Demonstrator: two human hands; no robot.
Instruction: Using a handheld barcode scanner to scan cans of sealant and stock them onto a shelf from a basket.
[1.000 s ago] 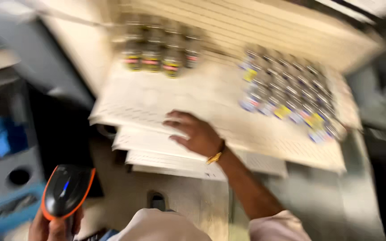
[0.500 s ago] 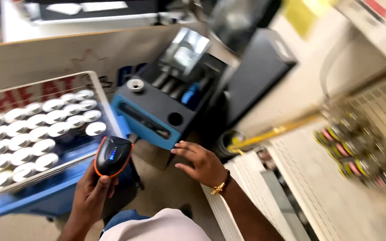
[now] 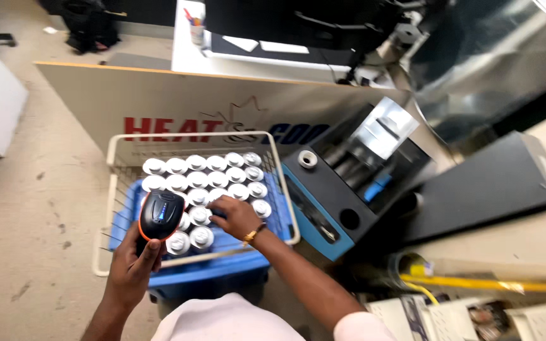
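Moved onto the cans (image 3: 205,183), right hand (image 3: 235,216) fingers one inside basket rim (image 3: 285,189); left hand (image 3: 135,262) grips scanner (image 3: 161,215).

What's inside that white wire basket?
The white wire basket holds rows of silver-capped cans. The right hand and the handheld scanner in the left hand cover several, so their count is unclear.

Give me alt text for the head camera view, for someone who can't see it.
A person's left hand holds a black and orange handheld scanner while the right hand reaches among white-capped cans packed in a white wire basket on a blue bin.
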